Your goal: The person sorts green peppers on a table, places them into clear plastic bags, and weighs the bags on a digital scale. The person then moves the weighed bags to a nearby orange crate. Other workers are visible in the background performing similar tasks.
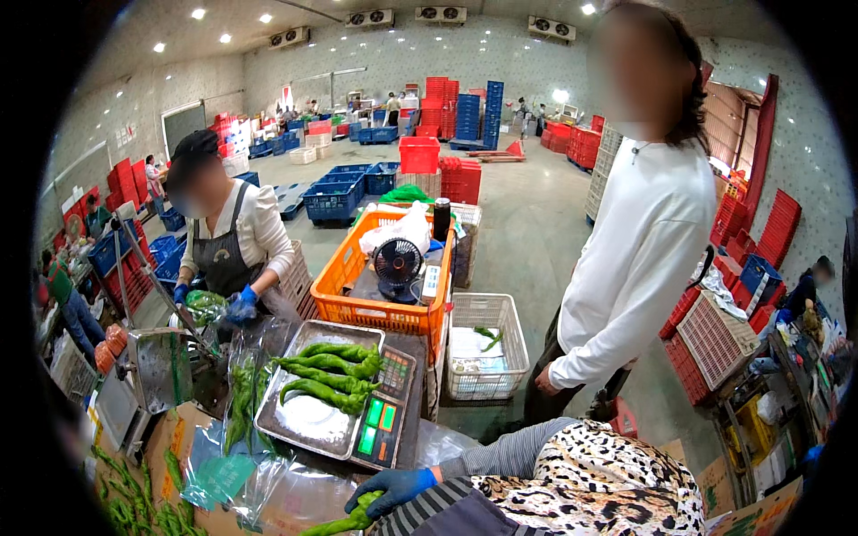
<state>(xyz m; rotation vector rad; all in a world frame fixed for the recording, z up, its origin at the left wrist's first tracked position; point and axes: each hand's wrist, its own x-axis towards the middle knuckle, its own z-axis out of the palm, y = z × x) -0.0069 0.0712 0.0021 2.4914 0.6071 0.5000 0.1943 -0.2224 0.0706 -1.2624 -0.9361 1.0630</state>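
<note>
My right hand (395, 490), in a blue glove, reaches in from the bottom and grips a long green pepper (355, 519) over clear plastic film. My left hand is out of view. Several green peppers (335, 375) lie on the metal pan (305, 422) of a digital scale (383, 415) with lit green displays. Left of the pan, more peppers sit in a clear plastic bag (244, 402). Loose peppers (134, 496) cover cardboard at the lower left. Clear bags with a green print (221, 476) lie between them and the scale.
An orange crate (335, 268) holding a small black fan (397, 261) stands behind the scale. A white crate (489, 348) with a pepper inside is on the floor. A person in white (630, 268) stands at the right. Across the table, a co-worker in blue gloves (224, 248) handles bagged greens.
</note>
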